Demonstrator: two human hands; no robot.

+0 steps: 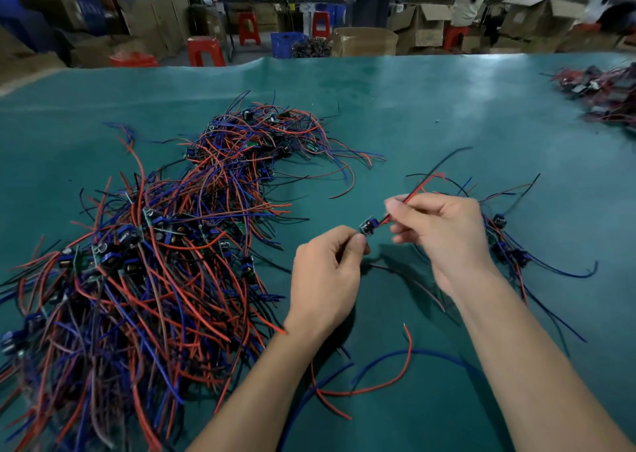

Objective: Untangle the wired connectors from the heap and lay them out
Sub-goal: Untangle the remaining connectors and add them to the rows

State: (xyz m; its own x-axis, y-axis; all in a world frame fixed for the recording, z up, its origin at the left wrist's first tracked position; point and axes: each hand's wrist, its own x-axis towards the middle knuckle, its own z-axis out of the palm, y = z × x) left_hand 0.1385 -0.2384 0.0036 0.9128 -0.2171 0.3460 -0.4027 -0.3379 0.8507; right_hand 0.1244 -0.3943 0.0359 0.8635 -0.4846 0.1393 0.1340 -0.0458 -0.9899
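Teal tabletop [447,107] carries the heap [165,262] of red, blue and black wired connectors at left; a small laid-out group [506,241] sits right. Both hands work between them: left hand [327,279] pinches one connector [368,227], right hand [444,231] pinches its red wire [421,184], probably drawing the leads straight before placing.

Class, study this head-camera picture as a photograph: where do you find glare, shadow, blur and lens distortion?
Head view: pale glare on the green table mat at far right; soft shadow under the left hand and right hand; the far wire pile and background boxes are blurred; the mat's far edge bows, a wide-angle effect.
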